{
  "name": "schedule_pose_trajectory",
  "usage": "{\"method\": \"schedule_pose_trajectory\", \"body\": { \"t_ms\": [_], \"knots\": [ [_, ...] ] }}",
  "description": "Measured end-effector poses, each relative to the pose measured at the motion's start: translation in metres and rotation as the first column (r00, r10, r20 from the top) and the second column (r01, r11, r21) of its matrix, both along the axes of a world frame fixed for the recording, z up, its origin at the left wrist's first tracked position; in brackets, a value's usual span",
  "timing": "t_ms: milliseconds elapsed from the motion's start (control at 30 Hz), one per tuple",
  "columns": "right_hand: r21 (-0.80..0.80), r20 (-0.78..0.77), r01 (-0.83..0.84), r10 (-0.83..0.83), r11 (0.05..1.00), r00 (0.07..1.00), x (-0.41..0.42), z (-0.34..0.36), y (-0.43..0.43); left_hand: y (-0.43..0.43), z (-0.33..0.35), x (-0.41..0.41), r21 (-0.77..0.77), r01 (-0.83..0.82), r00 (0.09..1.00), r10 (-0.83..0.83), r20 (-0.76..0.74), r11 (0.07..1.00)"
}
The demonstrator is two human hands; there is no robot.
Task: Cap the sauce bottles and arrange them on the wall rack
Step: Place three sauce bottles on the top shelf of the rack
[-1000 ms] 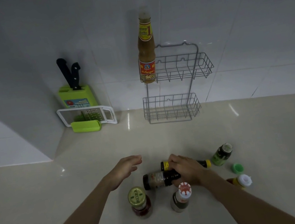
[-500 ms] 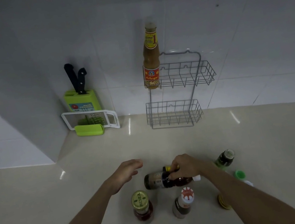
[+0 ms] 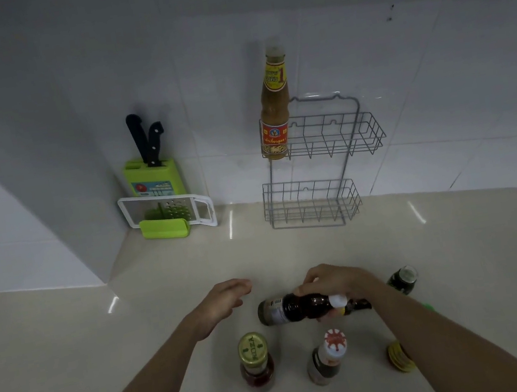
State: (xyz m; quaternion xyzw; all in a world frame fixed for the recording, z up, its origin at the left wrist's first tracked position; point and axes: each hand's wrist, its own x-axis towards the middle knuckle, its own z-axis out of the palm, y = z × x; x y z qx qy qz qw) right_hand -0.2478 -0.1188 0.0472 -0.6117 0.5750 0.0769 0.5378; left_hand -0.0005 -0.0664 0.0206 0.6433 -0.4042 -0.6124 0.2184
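Observation:
My right hand (image 3: 335, 282) grips a dark sauce bottle (image 3: 291, 308) that lies on its side above the counter, its white cap (image 3: 338, 300) pointing right. A second dark bottle (image 3: 357, 305) is partly hidden behind it. My left hand (image 3: 225, 302) hovers open just left of the held bottle, touching nothing. On the counter stand a red sauce bottle with a gold lid (image 3: 255, 364), a brown bottle with a red-and-white cap (image 3: 327, 357), and a green bottle (image 3: 402, 279). A tall tan sauce bottle (image 3: 272, 114) stands in the left end of the upper basket of the wire wall rack (image 3: 336, 135).
A yellow-capped bottle (image 3: 399, 357) lies by my right forearm, and a green cap (image 3: 427, 307) peeks out past it. A green knife block with two black-handled knives (image 3: 151, 169) and a white grater (image 3: 167, 211) stand in the corner at the left wall.
My right hand has lifted the dark bottle off the counter, still on its side, its white cap now showing. The camera has tilted down a little. My left hand has barely moved.

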Motion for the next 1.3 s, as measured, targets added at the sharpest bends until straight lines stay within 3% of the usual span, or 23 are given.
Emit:
{"method": "schedule_pose_trajectory", "body": {
  "t_ms": [67,133,333,533,667,800,1067,1200,1300],
  "knots": [
    [0.081,0.114,0.166,-0.174,0.983,0.978,0.000,0.004,0.000,0.001,0.001,0.001,0.001,-0.006,1.000,0.006,-0.005,1.000],
    [0.064,0.163,0.222,-0.230,0.973,0.960,0.001,0.004,0.000,0.001,0.002,0.003,0.001,-0.011,1.000,0.011,-0.014,1.000],
    [-0.167,0.187,0.200,-0.168,0.966,0.968,0.005,0.016,0.000,-0.005,0.008,0.006,-0.051,-0.054,0.999,0.054,-0.006,0.997],
    [-0.356,0.265,0.199,-0.106,0.913,0.958,-0.010,0.093,-0.023,-0.028,0.044,0.005,-0.180,-0.116,0.993,0.115,-0.020,0.977],
    [-0.536,0.331,0.284,-0.112,0.795,0.937,-0.020,0.161,-0.043,-0.055,0.077,-0.005,-0.301,-0.141,0.990,0.136,-0.037,0.943],
    [-0.663,0.429,0.439,-0.173,0.606,0.887,-0.030,0.206,-0.071,-0.088,0.112,-0.022,-0.460,-0.134,0.990,0.138,-0.024,0.878],
    [-0.584,0.672,0.686,-0.216,0.433,0.708,-0.040,0.235,-0.125,-0.149,0.173,-0.052,-0.625,-0.114,0.990,0.143,-0.004,0.772],
    [-0.668,0.658,0.691,-0.217,0.276,0.721,-0.034,0.233,-0.153,-0.170,0.190,-0.061,-0.624,-0.119,0.990,0.139,-0.017,0.772],
    [-0.760,0.586,0.622,-0.215,0.188,0.781,-0.020,0.230,-0.165,-0.179,0.193,-0.066,-0.622,-0.131,0.989,0.143,-0.030,0.772]
  ]
}}
